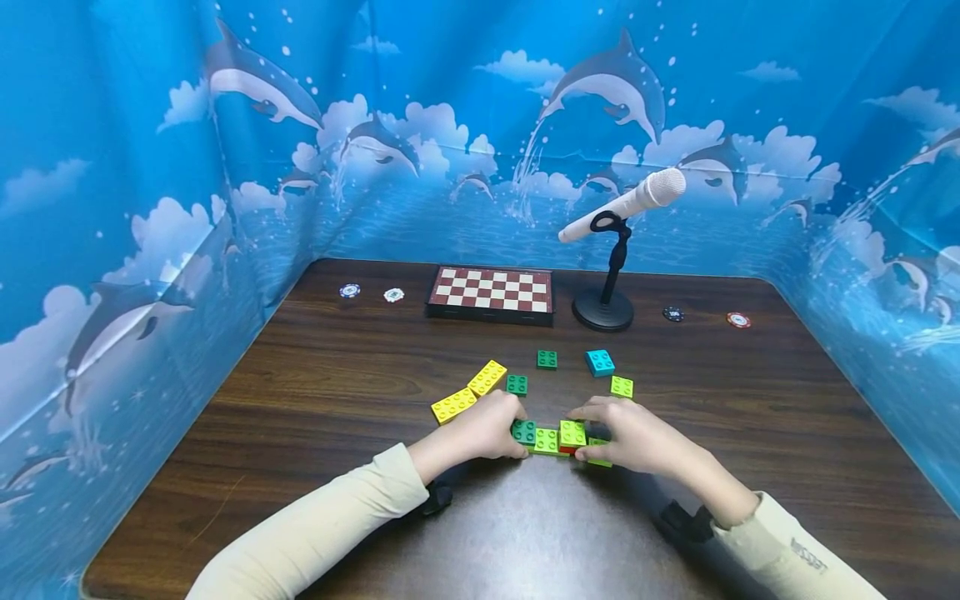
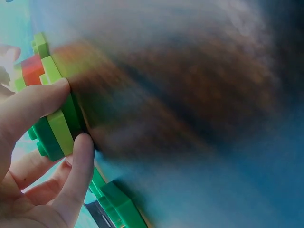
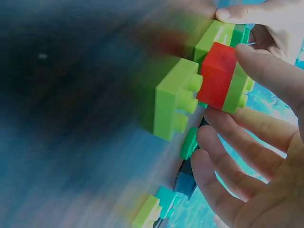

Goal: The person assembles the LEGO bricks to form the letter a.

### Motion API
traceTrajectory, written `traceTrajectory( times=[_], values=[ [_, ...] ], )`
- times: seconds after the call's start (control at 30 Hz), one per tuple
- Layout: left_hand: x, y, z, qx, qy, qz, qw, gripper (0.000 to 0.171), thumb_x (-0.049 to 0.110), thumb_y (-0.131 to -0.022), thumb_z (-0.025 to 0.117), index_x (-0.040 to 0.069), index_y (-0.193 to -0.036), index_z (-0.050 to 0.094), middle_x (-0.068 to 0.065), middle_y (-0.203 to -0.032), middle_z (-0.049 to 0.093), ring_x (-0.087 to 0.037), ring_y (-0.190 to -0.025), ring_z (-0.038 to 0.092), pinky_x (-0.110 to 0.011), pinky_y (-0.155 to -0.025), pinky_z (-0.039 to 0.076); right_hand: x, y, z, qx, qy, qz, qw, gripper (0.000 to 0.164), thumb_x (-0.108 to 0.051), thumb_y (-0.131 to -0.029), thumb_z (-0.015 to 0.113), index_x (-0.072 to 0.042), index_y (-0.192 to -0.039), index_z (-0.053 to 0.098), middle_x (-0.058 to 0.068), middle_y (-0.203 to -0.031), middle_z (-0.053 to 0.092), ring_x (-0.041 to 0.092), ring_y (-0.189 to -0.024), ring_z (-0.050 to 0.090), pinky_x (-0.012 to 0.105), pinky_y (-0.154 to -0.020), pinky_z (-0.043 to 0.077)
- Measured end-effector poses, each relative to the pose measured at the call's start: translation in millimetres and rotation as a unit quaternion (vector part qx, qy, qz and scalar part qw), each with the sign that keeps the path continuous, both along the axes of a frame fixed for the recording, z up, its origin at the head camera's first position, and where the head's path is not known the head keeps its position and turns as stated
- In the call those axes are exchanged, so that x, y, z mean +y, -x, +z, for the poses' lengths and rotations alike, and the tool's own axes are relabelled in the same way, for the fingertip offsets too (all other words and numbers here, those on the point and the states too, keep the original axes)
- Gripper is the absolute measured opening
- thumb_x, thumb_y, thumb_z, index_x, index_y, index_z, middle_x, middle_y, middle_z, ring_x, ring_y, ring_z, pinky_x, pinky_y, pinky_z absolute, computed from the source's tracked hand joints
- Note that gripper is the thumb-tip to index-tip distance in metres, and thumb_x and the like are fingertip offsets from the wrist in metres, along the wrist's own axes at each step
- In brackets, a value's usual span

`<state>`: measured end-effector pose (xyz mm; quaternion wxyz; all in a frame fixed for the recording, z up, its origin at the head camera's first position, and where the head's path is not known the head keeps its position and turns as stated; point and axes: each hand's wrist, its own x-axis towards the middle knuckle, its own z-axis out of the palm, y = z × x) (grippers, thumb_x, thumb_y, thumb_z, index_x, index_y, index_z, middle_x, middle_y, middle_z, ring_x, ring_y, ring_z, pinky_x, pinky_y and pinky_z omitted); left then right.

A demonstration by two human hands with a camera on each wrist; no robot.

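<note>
A low row of stacked toy building blocks lies on the wooden table in the head view. At its left end, my left hand (image 1: 489,425) holds a dark green block (image 1: 523,432) between thumb and fingers, above a lime block (image 1: 546,442). My right hand (image 1: 630,429) pinches a small stack farther right, a lime block (image 1: 572,432) on top of a red block (image 3: 217,76), thumb on the near side and fingers behind. Under that hand lies another lime block (image 3: 168,99), its studs facing the stack in the right wrist view.
Beyond the hands lie two yellow blocks (image 1: 487,377), two dark green blocks (image 1: 547,359), a blue block (image 1: 599,362) and a lime block (image 1: 622,387). A checkered board (image 1: 491,289), a microphone (image 1: 626,204) on a black stand (image 1: 603,310) and several poker chips (image 1: 393,295) stand farther back.
</note>
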<state>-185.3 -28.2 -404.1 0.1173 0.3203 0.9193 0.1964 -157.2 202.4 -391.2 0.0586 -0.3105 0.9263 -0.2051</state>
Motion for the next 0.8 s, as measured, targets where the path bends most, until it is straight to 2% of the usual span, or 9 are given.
traceTrajectory(
  times=[0.13,0.27,0.47,0.8],
  values=[
    [-0.3,-0.3,0.8,-0.002,-0.005,-0.004,1.0,0.018,0.025,-0.068,0.079,0.013,-0.069,0.066,0.009,-0.056,0.054,-0.005,-0.048,0.042,-0.019,-0.044,0.036,5.7,-2.4,-3.2,0.004,0.007,-0.004,1.0,0.052,-0.031,-0.072,0.075,-0.007,-0.116,0.06,0.0,-0.105,0.059,0.013,-0.088,0.056,0.029,-0.07,0.047],
    [-0.5,0.1,2.0,-0.002,-0.007,-0.006,1.0,0.018,0.025,-0.068,0.079,0.012,-0.069,0.066,0.009,-0.056,0.054,-0.005,-0.048,0.042,-0.019,-0.045,0.036,12.9,-5.3,-5.2,0.013,0.006,-0.013,1.0,0.047,-0.029,-0.073,0.075,-0.009,-0.113,0.061,0.001,-0.106,0.06,0.016,-0.092,0.057,0.034,-0.073,0.048],
    [-1.5,0.6,2.0,-0.008,-0.009,-0.004,0.9999,0.018,0.024,-0.068,0.079,0.013,-0.067,0.065,0.009,-0.056,0.055,-0.005,-0.048,0.046,-0.019,-0.045,0.039,19.0,-8.4,-5.9,0.006,-0.002,-0.022,1.0,0.037,-0.027,-0.073,0.075,-0.011,-0.105,0.064,-0.001,-0.099,0.061,0.015,-0.089,0.058,0.034,-0.071,0.048],
    [-1.3,-1.6,2.8,-0.011,-0.011,-0.005,0.9999,0.018,0.024,-0.069,0.078,0.013,-0.067,0.064,0.008,-0.056,0.055,-0.005,-0.047,0.044,-0.019,-0.045,0.037,19.4,-8.0,-8.9,-0.005,-0.015,-0.04,0.999,0.037,-0.028,-0.072,0.076,-0.011,-0.103,0.065,-0.003,-0.096,0.06,0.01,-0.081,0.055,0.03,-0.069,0.047]
  ],
)
